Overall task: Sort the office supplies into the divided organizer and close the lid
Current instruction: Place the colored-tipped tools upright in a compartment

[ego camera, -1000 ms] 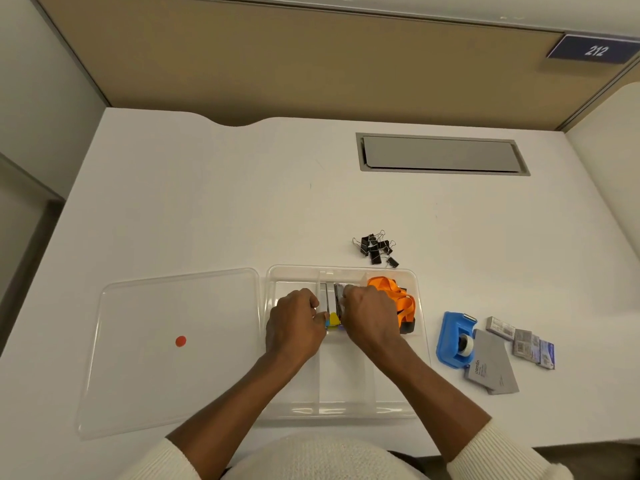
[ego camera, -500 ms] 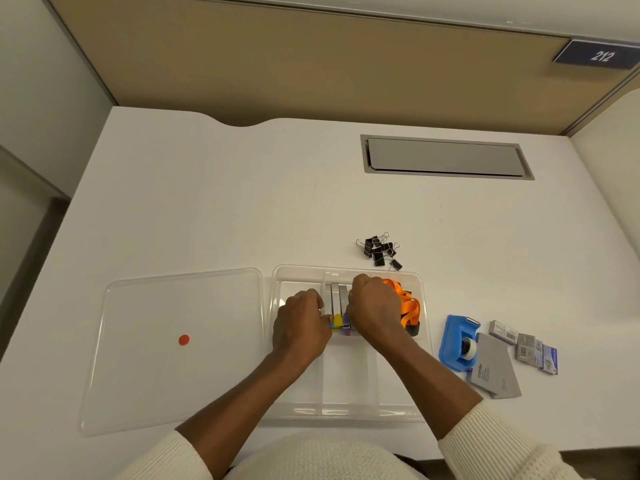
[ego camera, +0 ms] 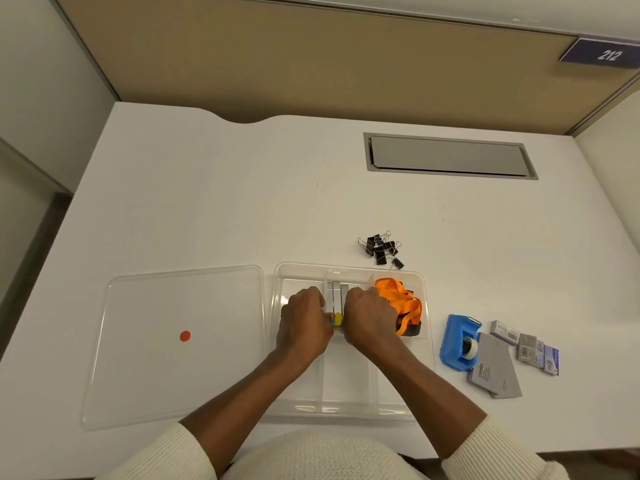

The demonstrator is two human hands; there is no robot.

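Observation:
A clear divided organizer (ego camera: 349,407) sits at the near edge of the white desk. Several grey markers (ego camera: 336,292) with coloured ends lie side by side in its far middle compartment. My left hand (ego camera: 303,322) and my right hand (ego camera: 369,320) press in from either side of them, fingers curled at their near ends around a yellow tip (ego camera: 338,319). An orange lanyard (ego camera: 400,301) fills the far right compartment. The clear lid (ego camera: 173,344) with a red dot lies flat to the left of the organizer.
A pile of black binder clips (ego camera: 381,247) lies just behind the organizer. To its right are a blue tape dispenser (ego camera: 457,342), a grey booklet (ego camera: 495,370) and several small staple boxes (ego camera: 526,346). A grey cable hatch (ego camera: 450,155) is set into the desk further back.
Both hands stay at the markers in the middle compartment, with only slight shifts of the fingers. The view has drifted a little.

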